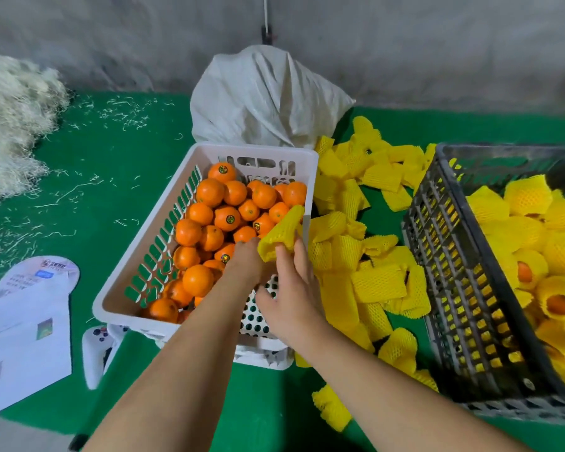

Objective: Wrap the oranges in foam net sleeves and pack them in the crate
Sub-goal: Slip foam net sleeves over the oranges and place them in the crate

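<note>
Over white basket (206, 151) | right hand (294, 288) pinches foam sleeve (282, 234)

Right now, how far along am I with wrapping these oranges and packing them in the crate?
Partway. Done: the dark crate on the right holds a layer of wrapped oranges. In hand: your right hand holds a yellow foam sleeve over the white basket, while your left hand reaches among the bare oranges. Left: those many unwrapped oranges; loose sleeves lie between basket and crate.

Fruit-packing workroom, bare concrete wall (437, 53), green floor mat (111, 177), white basket (144, 256) of oranges (209, 192), dark crate (454, 288)
</note>
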Tool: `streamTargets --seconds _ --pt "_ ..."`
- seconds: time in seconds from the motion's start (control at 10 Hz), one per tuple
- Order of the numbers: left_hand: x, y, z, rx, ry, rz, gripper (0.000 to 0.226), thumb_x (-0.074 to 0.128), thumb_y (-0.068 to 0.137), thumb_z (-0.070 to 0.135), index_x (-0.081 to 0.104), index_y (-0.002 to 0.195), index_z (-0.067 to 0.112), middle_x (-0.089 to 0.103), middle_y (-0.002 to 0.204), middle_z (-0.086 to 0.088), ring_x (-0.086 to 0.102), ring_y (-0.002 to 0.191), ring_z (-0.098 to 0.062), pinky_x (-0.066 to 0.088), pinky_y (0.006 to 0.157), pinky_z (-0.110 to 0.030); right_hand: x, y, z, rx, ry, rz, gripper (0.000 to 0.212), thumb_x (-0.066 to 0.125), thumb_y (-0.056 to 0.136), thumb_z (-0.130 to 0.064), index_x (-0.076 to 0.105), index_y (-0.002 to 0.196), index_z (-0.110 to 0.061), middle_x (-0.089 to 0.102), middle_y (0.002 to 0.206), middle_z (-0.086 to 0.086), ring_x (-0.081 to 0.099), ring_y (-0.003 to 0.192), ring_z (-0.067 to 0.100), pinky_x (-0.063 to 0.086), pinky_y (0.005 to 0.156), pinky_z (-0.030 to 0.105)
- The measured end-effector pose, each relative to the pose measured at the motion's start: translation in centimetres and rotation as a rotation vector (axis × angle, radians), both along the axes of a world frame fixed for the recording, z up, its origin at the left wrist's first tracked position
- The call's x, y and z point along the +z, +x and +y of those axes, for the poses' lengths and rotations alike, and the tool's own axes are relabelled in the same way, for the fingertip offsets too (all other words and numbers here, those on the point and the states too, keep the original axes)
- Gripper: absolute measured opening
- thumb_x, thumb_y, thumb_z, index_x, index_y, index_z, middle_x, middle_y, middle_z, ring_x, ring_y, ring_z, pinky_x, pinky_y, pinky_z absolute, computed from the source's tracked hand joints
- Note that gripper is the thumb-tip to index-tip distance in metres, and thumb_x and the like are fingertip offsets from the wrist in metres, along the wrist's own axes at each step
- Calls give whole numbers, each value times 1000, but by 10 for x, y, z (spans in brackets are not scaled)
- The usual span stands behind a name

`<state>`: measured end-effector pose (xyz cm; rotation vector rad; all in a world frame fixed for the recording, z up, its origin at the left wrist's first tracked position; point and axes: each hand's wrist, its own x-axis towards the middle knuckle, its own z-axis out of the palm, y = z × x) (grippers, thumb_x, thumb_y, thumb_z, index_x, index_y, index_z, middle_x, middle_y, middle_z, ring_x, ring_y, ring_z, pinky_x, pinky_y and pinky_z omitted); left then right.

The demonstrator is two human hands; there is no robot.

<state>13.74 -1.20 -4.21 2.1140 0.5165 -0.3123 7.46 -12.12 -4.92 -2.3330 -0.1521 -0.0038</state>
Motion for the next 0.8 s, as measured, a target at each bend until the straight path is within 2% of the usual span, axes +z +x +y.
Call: streamTargets --seconds 0.1,0.2,0.3,0.4,0.5,0.6,0.7,0.8 --pt "13 -25 2 60 -240 -203 57 77 95 32 56 142 9 66 132 -12 63 119 -30 49 91 -37 21 -7 -28 -227 709 74 48 59 102 -30 45 148 -30 45 143 -26 52 120 -14 48 85 6" --pt "11 -57 -6 140 -438 -361 60 75 93 49 59 143 21 69 130 -5 66 118 -26 56 99 -46 35 -11 -64 -421 936 63 14 57 104 -36 63 111 -46 67 119 -24 63 107 -7 51 85 13" --pt "15 -77 -28 51 -573 -362 66 74 81 64 64 138 34 75 122 8 73 107 -13 57 96 -42 40 -18 -91 -578 982 103 22 50 104 -45 68 91 -44 73 93 -20 66 98 9 51 84 27" --pt "24 -80 -48 -82 -755 -291 71 77 73 57 63 138 32 75 123 6 75 106 -15 57 93 -38 36 -32 -103 -567 871 140 28 56 104 -36 71 80 -39 72 84 -20 63 87 7 52 82 30" --pt "23 -85 -59 -193 -934 -225 76 83 70 48 64 138 20 71 132 -5 73 109 -26 55 95 -47 29 -42 -105 -552 708 106 14 66 97 -17 68 86 -27 72 83 -11 62 80 13 51 70 26" --pt "19 -93 -60 -358 -923 -168 96 94 63 59 63 141 14 62 148 -2 66 123 -28 57 91 -41 23 -48 -106 -565 616 78 13 71 93 -13 58 91 -15 63 85 2 54 78 19 46 66 31" --pt "23 -93 -57 -505 -890 -131 104 93 59 65 62 141 9 57 154 3 65 124 -28 57 86 -36 25 -52 -102 -596 668 71 25 68 93 -4 47 101 -17 58 93 3 54 75 17 48 50 23" --pt "29 -93 -57 -567 -891 -92 108 95 56 63 60 141 6 55 156 0 65 124 -27 57 87 -36 24 -54 -102 -583 689 41 23 64 99 -14 46 103 -29 61 107 2 63 92 22 60 71 41"
